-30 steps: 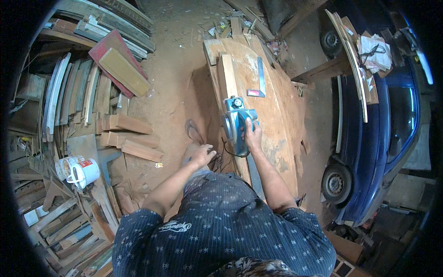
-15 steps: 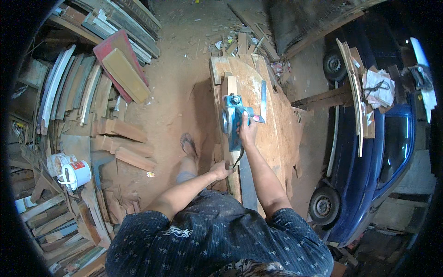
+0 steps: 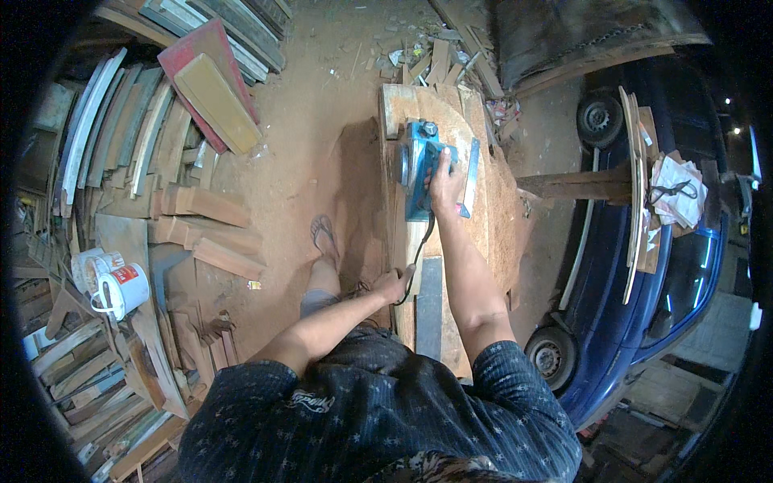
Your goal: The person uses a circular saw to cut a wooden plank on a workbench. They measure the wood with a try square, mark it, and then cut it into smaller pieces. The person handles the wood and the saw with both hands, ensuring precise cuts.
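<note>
Right hand (image 3: 445, 181) clenched on blue electric planer (image 3: 419, 169), far along narrow upright wooden board (image 3: 412, 241) on table (image 3: 491, 209). Board's long axis runs straight away from body. Left hand (image 3: 394, 283) grasps board's near end.

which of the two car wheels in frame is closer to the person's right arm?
The lower wheel, beside the right elbow at the near end of the workbench. The other wheel sits up beyond the bench's far end, past the blue electric planer.

Glossy blue plastic planer (image 3: 419, 169) on a matt, raw wooden plank (image 3: 407, 266); dusty, rough dirt floor (image 3: 314, 145).
</note>
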`<state>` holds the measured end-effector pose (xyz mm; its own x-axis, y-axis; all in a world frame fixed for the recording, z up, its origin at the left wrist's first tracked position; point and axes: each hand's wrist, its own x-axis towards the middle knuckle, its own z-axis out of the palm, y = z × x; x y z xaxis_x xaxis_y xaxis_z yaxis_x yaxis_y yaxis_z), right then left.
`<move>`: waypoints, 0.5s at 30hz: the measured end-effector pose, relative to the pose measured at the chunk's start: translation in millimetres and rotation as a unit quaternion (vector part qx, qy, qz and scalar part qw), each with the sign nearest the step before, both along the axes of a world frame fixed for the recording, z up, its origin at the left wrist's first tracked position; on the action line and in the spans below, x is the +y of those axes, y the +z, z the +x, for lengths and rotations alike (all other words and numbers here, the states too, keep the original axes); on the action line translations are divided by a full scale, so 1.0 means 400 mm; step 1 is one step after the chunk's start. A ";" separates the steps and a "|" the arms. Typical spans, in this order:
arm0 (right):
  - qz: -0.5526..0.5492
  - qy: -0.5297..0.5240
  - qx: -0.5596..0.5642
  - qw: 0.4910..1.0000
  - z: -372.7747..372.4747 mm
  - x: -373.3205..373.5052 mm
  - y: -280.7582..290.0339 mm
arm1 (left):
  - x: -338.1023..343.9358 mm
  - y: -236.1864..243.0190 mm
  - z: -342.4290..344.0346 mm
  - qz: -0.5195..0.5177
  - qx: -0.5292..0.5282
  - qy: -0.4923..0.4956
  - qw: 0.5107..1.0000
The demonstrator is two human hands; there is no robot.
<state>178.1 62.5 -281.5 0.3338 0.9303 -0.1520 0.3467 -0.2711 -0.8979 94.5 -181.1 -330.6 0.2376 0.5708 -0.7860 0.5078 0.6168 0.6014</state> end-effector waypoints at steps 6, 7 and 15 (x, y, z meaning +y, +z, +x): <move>-0.024 -0.020 0.055 0.998 -0.005 0.097 0.019 | -0.008 -0.051 -0.013 0.047 0.002 -0.011 0.999; -0.023 -0.012 0.058 0.998 -0.016 0.112 0.030 | 0.006 -0.028 -0.021 0.054 0.011 -0.023 0.998; -0.006 -0.014 0.082 0.997 -0.027 0.202 0.027 | 0.012 -0.013 -0.018 0.082 0.018 -0.073 0.994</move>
<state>167.3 143.2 -270.7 0.3295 0.9187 -0.2178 0.1875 -0.2898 -0.9385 87.3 -176.1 -336.0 0.3017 0.6537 -0.6940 0.6078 0.4290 0.6683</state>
